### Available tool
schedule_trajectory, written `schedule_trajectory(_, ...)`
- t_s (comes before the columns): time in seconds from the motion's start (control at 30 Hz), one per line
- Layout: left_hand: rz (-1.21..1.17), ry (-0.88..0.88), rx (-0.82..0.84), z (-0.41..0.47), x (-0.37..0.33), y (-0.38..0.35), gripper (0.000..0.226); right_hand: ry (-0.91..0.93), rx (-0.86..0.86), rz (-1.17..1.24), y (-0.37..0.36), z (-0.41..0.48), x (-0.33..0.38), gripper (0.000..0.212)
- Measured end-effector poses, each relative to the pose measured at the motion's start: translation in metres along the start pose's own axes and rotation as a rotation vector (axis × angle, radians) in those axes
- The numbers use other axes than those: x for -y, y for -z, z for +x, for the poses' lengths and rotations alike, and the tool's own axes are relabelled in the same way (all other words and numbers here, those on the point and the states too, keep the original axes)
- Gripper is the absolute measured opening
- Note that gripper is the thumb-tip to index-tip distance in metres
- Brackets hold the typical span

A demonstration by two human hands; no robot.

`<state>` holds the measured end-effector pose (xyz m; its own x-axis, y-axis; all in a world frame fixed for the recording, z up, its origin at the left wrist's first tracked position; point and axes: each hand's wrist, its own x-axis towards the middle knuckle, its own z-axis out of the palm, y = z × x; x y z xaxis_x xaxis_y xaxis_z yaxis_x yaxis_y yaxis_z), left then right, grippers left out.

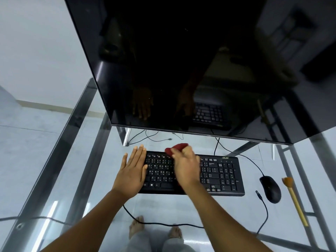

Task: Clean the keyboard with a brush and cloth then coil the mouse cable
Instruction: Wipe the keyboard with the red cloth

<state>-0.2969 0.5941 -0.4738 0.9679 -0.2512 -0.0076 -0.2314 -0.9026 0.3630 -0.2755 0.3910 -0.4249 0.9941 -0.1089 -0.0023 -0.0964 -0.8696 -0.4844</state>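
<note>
My left hand is flat and spread, fingers straight and together, pressing on the left end of the black keyboard so it covers that edge. The keyboard lies across the middle of the glass desk, just in front of the big dark monitor, whose glossy screen mirrors both my hands and the keys.

Moving right, my right hand is over the centre of the keyboard, fingers curled tight around a dark red cloth. The cloth bunches out past my fingertips at the far edge, up by the top row of keys, touching the keyboard there.

Further right, the numeric pad is bare. Beyond the keyboard's right end sits the black mouse on the desk, near but not touching it. Its cable runs from the far end up toward the monitor, uncoiled. A second black cable with a loose plug end lies just left of the mouse and loops toward me.

Rightmost, the brush lies flat beside the mouse, tan bristles pointing far, pale wooden handle pointing near.
</note>
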Motion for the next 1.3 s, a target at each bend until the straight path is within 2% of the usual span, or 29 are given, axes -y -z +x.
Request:
schedule_trajectory(0.07, 0.005, -0.001, -0.003, 0.000, 0.001, -0.001, 0.058, 0.114, 0.099, 0.059, -0.009, -0.007, 0.025, 0.022)
schedule_trajectory(0.1, 0.012, -0.008, -0.001, 0.001, 0.002, 0.000, 0.058, 0.112, 0.139, 0.116, -0.006, -0.008, 0.030, 0.020)
schedule_trajectory(0.2, 0.048, -0.020, -0.002, 0.001, 0.003, 0.003, 0.059, 0.124, 0.110, 0.058, 0.015, 0.000, -0.004, 0.013)
schedule_trajectory(0.27, 0.082, 0.020, -0.025, 0.003, -0.004, 0.006, 0.060, 0.047, 0.069, 0.001, 0.035, 0.004, -0.035, 0.016)
schedule_trajectory(0.37, 0.011, 0.079, -0.045, 0.010, -0.037, 0.008, 0.062, 0.003, 0.006, 0.009, 0.043, 0.000, -0.048, 0.014)
schedule_trajectory(0.43, 0.007, 0.031, -0.029, 0.013, -0.065, 0.002, 0.063, 0.010, 0.039, 0.024, 0.026, -0.004, -0.038, 0.012)
schedule_trajectory(0.53, 0.036, -0.079, 0.020, 0.015, -0.098, -0.011, 0.062, 0.118, 0.146, -0.066, 0.024, -0.010, -0.035, 0.025)
schedule_trajectory(0.6, 0.075, -0.114, 0.035, 0.015, -0.104, -0.016, 0.062, 0.066, 0.137, -0.164, 0.042, -0.006, -0.064, 0.029)
schedule_trajectory(0.7, 0.128, -0.104, 0.048, 0.013, -0.100, -0.021, 0.063, -0.203, 0.045, -0.300, 0.075, -0.001, -0.109, 0.032)
schedule_trajectory(0.73, 0.139, -0.098, 0.055, 0.013, -0.099, -0.022, 0.063, -0.243, 0.005, -0.267, 0.077, -0.001, -0.112, 0.033)
schedule_trajectory(0.8, 0.154, -0.088, 0.059, 0.012, -0.099, -0.023, 0.063, -0.172, -0.011, -0.166, 0.071, -0.005, -0.094, 0.033)
schedule_trajectory(0.87, 0.160, -0.076, 0.056, 0.011, -0.101, -0.024, 0.063, 0.024, 0.071, -0.166, 0.053, -0.012, -0.076, 0.032)
schedule_trajectory(0.93, 0.160, -0.073, 0.045, 0.011, -0.100, -0.023, 0.064, 0.160, 0.081, -0.061, 0.054, -0.013, -0.077, 0.028)
schedule_trajectory(0.97, 0.160, -0.077, 0.042, 0.010, -0.099, -0.023, 0.064, 0.192, 0.046, -0.136, 0.060, -0.011, -0.088, 0.025)
schedule_trajectory(1.1, 0.158, -0.069, 0.043, 0.009, -0.101, -0.025, 0.064, -0.166, -0.048, -0.223, 0.094, -0.003, -0.134, 0.013)
schedule_trajectory(1.2, 0.133, -0.044, 0.040, 0.010, -0.109, -0.026, 0.064, -0.078, -0.017, -0.132, 0.077, -0.007, -0.118, 0.014)
schedule_trajectory(1.27, 0.117, -0.069, 0.037, 0.018, -0.119, -0.026, 0.064, 0.102, 0.105, -0.177, 0.064, -0.015, -0.099, 0.024)
schedule_trajectory(1.3, 0.113, -0.100, 0.045, 0.025, -0.125, -0.026, 0.065, 0.152, 0.115, -0.122, 0.065, -0.015, -0.099, 0.024)
